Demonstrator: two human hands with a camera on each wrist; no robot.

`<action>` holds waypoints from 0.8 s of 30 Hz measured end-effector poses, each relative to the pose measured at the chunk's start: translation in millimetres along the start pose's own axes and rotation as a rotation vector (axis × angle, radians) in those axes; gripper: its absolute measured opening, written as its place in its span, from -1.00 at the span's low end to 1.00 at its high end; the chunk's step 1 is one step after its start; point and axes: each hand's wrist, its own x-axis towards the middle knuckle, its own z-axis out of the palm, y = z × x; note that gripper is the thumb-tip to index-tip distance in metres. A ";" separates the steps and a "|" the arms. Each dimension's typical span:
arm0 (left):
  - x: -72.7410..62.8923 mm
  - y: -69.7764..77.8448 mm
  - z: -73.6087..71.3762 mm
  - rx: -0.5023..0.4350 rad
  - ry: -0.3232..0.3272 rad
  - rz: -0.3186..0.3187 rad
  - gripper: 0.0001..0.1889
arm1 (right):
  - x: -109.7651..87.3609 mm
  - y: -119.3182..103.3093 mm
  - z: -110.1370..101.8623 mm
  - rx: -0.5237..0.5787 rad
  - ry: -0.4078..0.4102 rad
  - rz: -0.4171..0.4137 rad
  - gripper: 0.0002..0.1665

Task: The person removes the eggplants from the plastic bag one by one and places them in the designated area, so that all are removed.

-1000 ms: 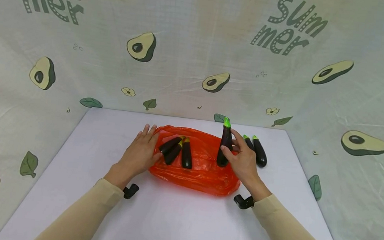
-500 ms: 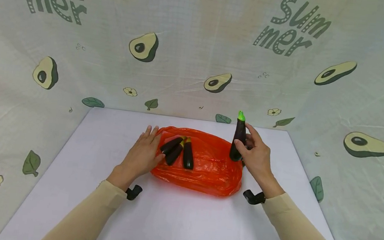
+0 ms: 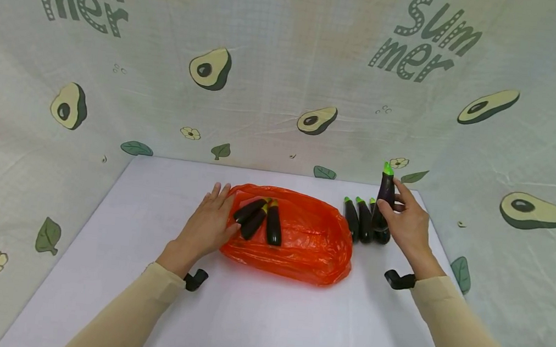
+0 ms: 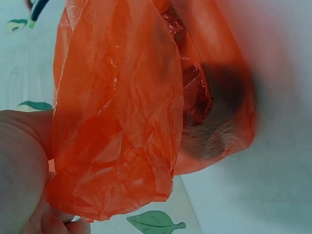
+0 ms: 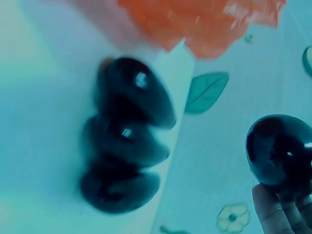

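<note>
My right hand (image 3: 407,220) grips an eggplant (image 3: 385,196) with a bright green stem, holding it upright above the row on the right. Three eggplants (image 5: 134,92) lie side by side on the table there, partly covered by the held one in the head view. Its rounded dark end (image 5: 278,151) shows above the fingers in the right wrist view. An opened red plastic bag (image 3: 308,253) lies mid-table with three eggplants (image 3: 273,225) at its left side. My left hand (image 3: 206,222) rests with extended fingers on the bag's left edge; the bag's film (image 4: 117,112) fills much of the left wrist view.
The white table (image 3: 265,321) ends at a cloth backdrop (image 3: 261,133) printed with avocados and leaves, which also rises on both sides. Black wrist cameras (image 3: 399,280) sit at both wrists. The bag's right end is close to the row of eggplants.
My right hand has carried the eggplant from over the bag rightward to above the row on the table. The left hand has stayed at the bag's left edge.
</note>
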 end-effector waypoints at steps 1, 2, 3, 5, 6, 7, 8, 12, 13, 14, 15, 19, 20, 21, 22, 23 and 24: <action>-0.2 0.3 0.0 -0.001 0.000 0.001 -0.12 | 1.8 4.2 -0.6 -0.007 -0.005 0.012 -0.21; -0.4 0.6 0.0 -0.001 0.000 0.001 -0.12 | 3.7 8.3 -1.3 -0.014 -0.010 0.025 -0.21; -0.7 0.8 -0.1 -0.001 0.000 0.001 -0.11 | 5.7 12.8 -2.3 -0.021 -0.013 0.036 -0.21; -1.3 1.1 -0.4 -0.002 0.003 0.007 -0.11 | 9.7 21.8 -4.5 -0.037 -0.024 0.060 -0.21; -1.6 1.3 -0.5 -0.002 0.004 0.009 -0.11 | 11.5 26.4 -5.8 -0.050 -0.031 0.067 -0.21; -1.9 1.6 -0.6 -0.001 0.005 0.011 -0.11 | 13.3 31.2 -7.2 -0.061 -0.038 0.073 -0.21; -2.2 1.6 -0.7 -0.001 0.005 0.012 -0.11 | 15.0 36.1 -8.6 -0.072 -0.044 0.077 -0.21; -3.2 2.6 -1.2 -0.003 -0.002 0.011 -0.11 | 19.8 53.8 -13.4 -0.120 -0.081 0.084 -0.22; -3.3 2.9 -1.3 -0.002 -0.004 0.010 -0.11 | 20.9 57.7 -14.4 -0.130 -0.091 0.088 -0.21; -3.4 3.1 -1.3 -0.005 -0.005 0.009 -0.11 | 21.8 61.0 -15.1 -0.138 -0.100 0.091 -0.21; -3.5 3.4 -1.3 -0.007 -0.006 0.008 -0.11 | 22.7 64.0 -15.8 -0.143 -0.106 0.093 -0.21; -3.7 4.1 -0.7 -0.011 -0.004 0.009 -0.11 | 25.8 73.3 -16.4 -0.149 -0.126 0.115 -0.19; -3.8 4.3 -0.5 -0.012 -0.004 0.009 -0.12 | 26.4 75.2 -16.2 -0.146 -0.133 0.122 -0.18; -3.8 4.4 -0.2 -0.011 -0.004 0.010 -0.12 | 26.9 77.3 -15.9 -0.146 -0.140 0.128 -0.18; -3.8 4.7 0.1 -0.011 -0.005 0.010 -0.12 | 27.5 79.7 -15.6 -0.148 -0.148 0.135 -0.17; -3.8 4.9 0.3 -0.011 -0.005 0.010 -0.12 | 28.1 82.4 -15.4 -0.153 -0.154 0.138 -0.17; -3.8 5.2 0.5 -0.011 -0.005 0.011 -0.12 | 28.7 84.9 -15.0 -0.156 -0.159 0.140 -0.17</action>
